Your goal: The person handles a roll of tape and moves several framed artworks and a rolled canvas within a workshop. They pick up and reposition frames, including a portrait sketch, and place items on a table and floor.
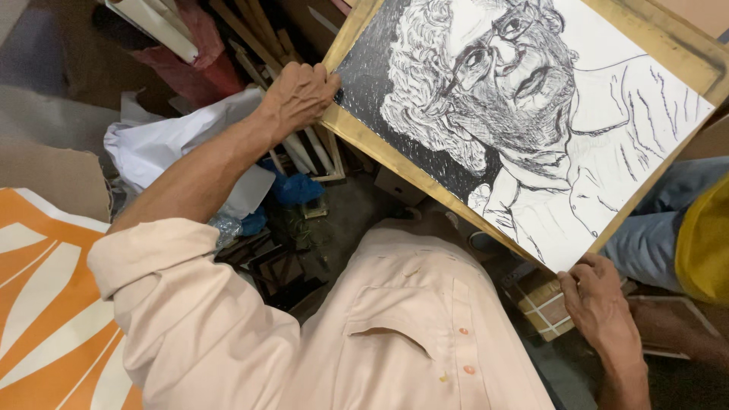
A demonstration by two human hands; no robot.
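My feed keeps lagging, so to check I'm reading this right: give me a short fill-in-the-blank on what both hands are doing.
1. Both hands hold a black-and-white ____ drawing on a board.
2. The left hand has its grip on the board's ____ frame.
3. The right hand holds the drawing at its lower ____.
4. The person's shirt has ____ buttons.

Missing words: portrait; wooden; corner; orange

Matt wooden frame (395,163) with a worn yellowish finish; the drawing sheet (607,144) looks like matt paper, perhaps canvas.
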